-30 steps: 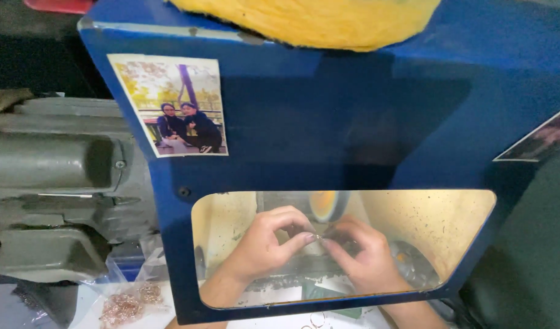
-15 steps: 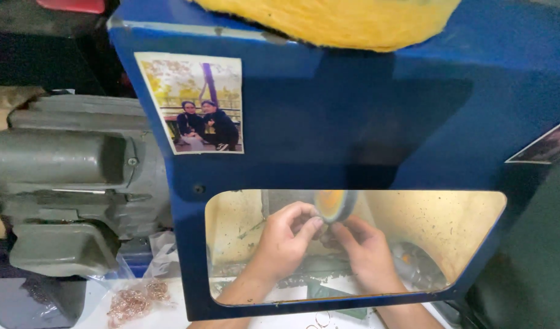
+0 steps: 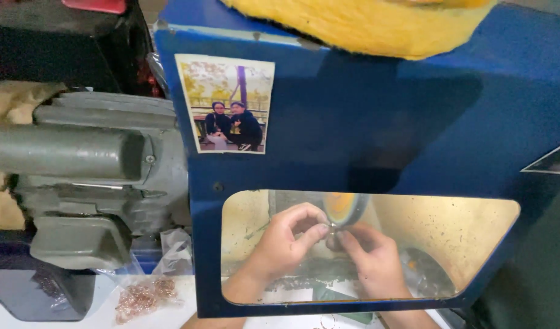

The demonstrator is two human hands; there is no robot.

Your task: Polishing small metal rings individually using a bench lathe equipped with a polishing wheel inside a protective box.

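A small metal piece (image 3: pixel 332 232) is pinched between the fingertips of both hands, seen through the window of the blue hood at about 6 o'clock in the view. It is tiny and pale, mostly hidden by the fingers, so its exact shape cannot be told. It sits against the lower edge of the buffing wheel (image 3: pixel 342 208), which stands just above it at 12 o'clock, an upright disc seen nearly edge-on, with a yellow-orange face and a grey rim. The left hand (image 3: pixel 286 240) comes to the piece from 8 o'clock, the right hand (image 3: pixel 368 259) from 4 o'clock, their fingertips meeting around it
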